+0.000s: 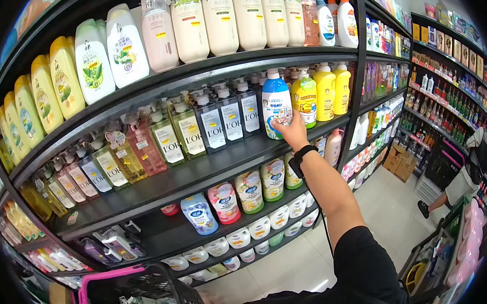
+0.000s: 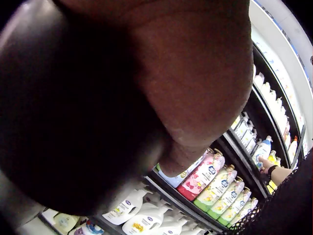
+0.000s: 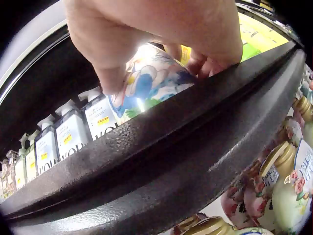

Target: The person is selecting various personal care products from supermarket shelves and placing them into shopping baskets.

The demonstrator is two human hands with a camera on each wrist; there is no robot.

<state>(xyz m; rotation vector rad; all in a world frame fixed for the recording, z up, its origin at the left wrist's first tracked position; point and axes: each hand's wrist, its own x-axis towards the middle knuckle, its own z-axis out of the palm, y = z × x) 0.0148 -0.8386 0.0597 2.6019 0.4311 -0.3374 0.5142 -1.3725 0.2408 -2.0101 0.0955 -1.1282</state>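
Note:
My right hand (image 1: 293,129) grips the lower front of a blue-and-white pump bottle (image 1: 276,94) on the middle shelf (image 1: 210,162). In the right wrist view its thumb lies on one side of the bottle's cartoon label (image 3: 151,81) and the fingers on the other. The bottle stands upright between dark square pump bottles (image 1: 247,110) and yellow bottles (image 1: 325,94). Much of the left wrist view is filled by my left hand (image 2: 195,73), close to the lens beside a blurred dark shape; I cannot tell whether it holds anything.
A black shopping basket (image 1: 177,292) with a pink handle (image 1: 85,295) sits at lower left, small packs inside. Large cream pump bottles (image 1: 221,22) line the upper shelf. Flowered bottles (image 1: 224,202) stand below. Another person (image 1: 457,186) is in the aisle at right, near cardboard boxes (image 1: 401,162).

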